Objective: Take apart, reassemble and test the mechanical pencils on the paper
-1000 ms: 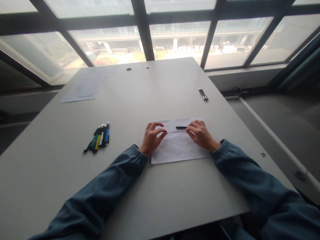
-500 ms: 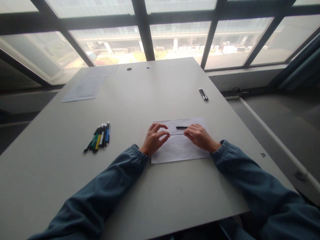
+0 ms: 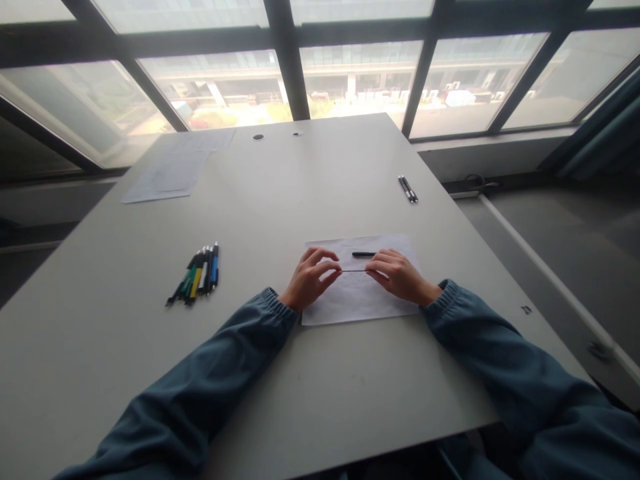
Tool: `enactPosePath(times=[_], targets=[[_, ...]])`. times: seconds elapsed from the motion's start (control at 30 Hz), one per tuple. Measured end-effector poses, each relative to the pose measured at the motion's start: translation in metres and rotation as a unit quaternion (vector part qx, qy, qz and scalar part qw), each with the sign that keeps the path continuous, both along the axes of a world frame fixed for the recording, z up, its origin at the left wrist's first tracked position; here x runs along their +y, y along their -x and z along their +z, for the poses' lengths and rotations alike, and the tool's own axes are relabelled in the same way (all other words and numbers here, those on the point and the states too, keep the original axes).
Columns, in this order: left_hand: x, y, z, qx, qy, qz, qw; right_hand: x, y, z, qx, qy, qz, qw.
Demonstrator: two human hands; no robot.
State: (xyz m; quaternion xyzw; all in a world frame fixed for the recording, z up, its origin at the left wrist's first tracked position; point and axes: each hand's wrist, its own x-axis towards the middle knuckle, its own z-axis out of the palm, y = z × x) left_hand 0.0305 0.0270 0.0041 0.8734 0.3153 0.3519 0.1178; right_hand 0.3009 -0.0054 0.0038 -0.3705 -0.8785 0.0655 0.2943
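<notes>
A thin dark pen refill (image 3: 354, 271) is stretched level between my hands, above a white sheet of paper (image 3: 360, 308). My left hand (image 3: 310, 279) pinches its left end between thumb and forefinger, with the other fingers curved above. At the right end, the fingertips of my right hand (image 3: 397, 276) are closed on it. Just beyond the refill, a black pen barrel (image 3: 362, 254) lies on the sheet, its right part hidden behind my right hand.
Several pens (image 3: 199, 275) in black, green, yellow, white and blue lie bunched at left on the white table (image 3: 280, 200). Two pens (image 3: 408, 189) rest near the right edge. Paper sheets (image 3: 167, 175) lie at the far left. Windows stand behind the table.
My right hand has shifted slightly left along the refill, so a shorter stretch shows between my hands. My left hand has barely moved right.
</notes>
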Motion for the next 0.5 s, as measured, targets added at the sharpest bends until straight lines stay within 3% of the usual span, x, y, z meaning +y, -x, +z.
enactPosePath(times=[0.27,0.4,0.5], targets=[[-0.0009,0.0004,0.0023,-0.029,0.000,-0.003,1.000,0.0004,0.0001,-0.0002,0.003,-0.006,-0.001,1.000],[-0.0007,0.0005,0.0030,-0.072,-0.005,0.070,0.995,0.0016,-0.0012,-0.0026,0.015,-0.012,-0.020,1.000],[0.0024,0.0011,0.0001,-0.042,0.017,0.128,0.991,0.0025,-0.0023,-0.0045,0.028,-0.019,-0.048,0.998]])
